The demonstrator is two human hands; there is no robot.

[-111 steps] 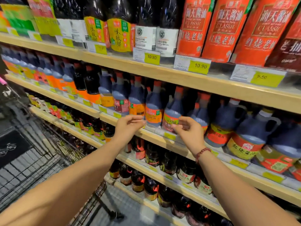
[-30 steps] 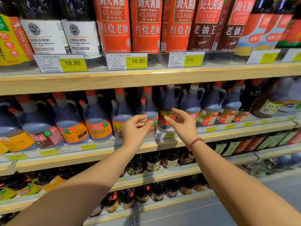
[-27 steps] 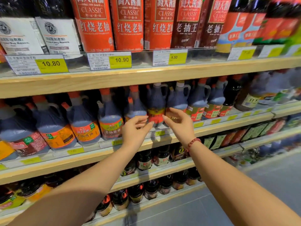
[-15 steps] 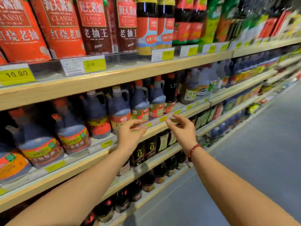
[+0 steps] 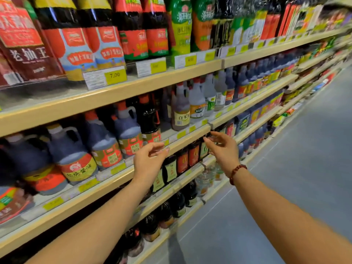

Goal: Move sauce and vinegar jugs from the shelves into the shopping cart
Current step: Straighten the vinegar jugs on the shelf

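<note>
Dark sauce jugs with handles and red caps (image 5: pixel 129 132) stand in a row on the middle shelf (image 5: pixel 186 139). To their right on the same shelf are vinegar jugs with pale labels (image 5: pixel 181 111). My left hand (image 5: pixel 149 161) hovers in front of the shelf edge, below the dark jugs, with fingers loosely curled and nothing in it. Further right, my right hand (image 5: pixel 222 149), with a red bead bracelet at the wrist, also holds nothing and is level with the shelf edge. The shopping cart is out of view.
The top shelf (image 5: pixel 152 80) carries tall red-labelled and green-labelled bottles (image 5: pixel 181 27) behind yellow price tags. Small dark bottles (image 5: pixel 182 161) fill the lower shelves. A grey aisle floor (image 5: pixel 295 168) runs along the right.
The view has swung right along the aisle, past the handled jugs toward the vinegar section. Both hands stay raised and empty in front of the shelf edge, drifting right with the view.
</note>
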